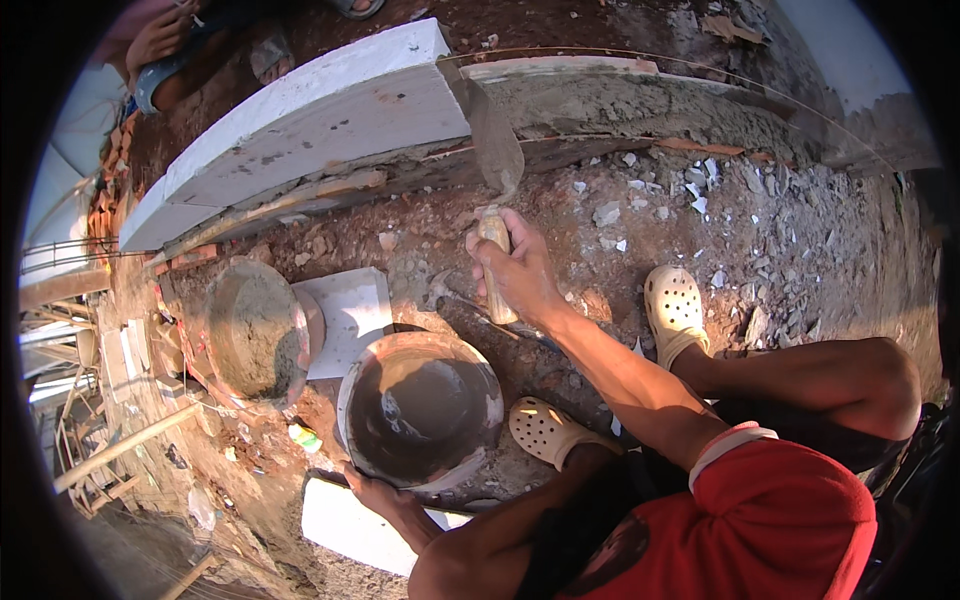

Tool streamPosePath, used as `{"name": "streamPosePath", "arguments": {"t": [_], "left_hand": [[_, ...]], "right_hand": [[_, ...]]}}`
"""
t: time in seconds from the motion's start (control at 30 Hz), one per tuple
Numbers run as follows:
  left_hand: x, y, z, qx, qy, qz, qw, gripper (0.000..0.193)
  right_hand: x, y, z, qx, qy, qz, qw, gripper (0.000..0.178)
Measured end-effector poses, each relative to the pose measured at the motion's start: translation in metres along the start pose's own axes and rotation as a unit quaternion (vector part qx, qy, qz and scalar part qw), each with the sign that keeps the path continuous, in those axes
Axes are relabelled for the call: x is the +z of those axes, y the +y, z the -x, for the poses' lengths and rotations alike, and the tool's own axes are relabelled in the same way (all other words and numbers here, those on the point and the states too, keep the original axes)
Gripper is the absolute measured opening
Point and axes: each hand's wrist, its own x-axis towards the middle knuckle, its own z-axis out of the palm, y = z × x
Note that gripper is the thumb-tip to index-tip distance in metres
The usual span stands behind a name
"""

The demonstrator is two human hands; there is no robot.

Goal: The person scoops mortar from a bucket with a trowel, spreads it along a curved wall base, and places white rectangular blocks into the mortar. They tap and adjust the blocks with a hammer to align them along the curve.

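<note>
Wood-handled trowel in right fingers

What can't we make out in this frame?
Left hand: head view, some fingers hidden by the near tub.
Trowel handle: head view, middle covered by the right hand.
Co-worker: head view, upper body cut off by the picture's edge.
Far tub: head view, mortar hides its bottom; depth unclear.

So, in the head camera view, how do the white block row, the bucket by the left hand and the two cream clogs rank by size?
1. White block row
2. Bucket
3. Upper clog and lower clog: too alike to rank.
</note>
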Motion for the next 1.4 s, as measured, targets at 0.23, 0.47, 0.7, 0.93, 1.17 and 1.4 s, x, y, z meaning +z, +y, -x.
{"name": "streamPosePath", "arguments": {"t": [0.23,0.47,0.7,0.93,1.17,1.4], "left_hand": [[0.018,-0.015,0.004,0.016,-0.038,-0.032,0.999,0.057],[0.017,-0.013,0.004,0.006,-0.052,-0.032,0.998,0.061],[0.016,-0.015,0.005,-0.009,-0.043,0.010,0.999,0.062],[0.016,-0.016,0.006,0.012,-0.043,0.007,0.999,0.061],[0.016,-0.018,0.007,-0.006,-0.029,0.046,0.999,0.057],[0.014,-0.016,0.004,-0.008,-0.044,0.013,0.999,0.058]], "right_hand": [[0.009,-0.012,0.029,-0.044,0.008,0.035,0.998,0.048],[-0.013,-0.025,-0.016,-0.095,0.003,0.115,0.989,0.050],[-0.014,-0.044,-0.050,-0.251,0.040,0.279,0.926,0.049],[-0.024,-0.033,-0.034,-0.066,0.046,0.142,0.987,0.042],[-0.058,-0.057,-0.023,0.000,0.019,0.271,0.962,0.034],[-0.028,-0.103,-0.089,-0.044,-0.047,0.379,0.923,0.029]]}}
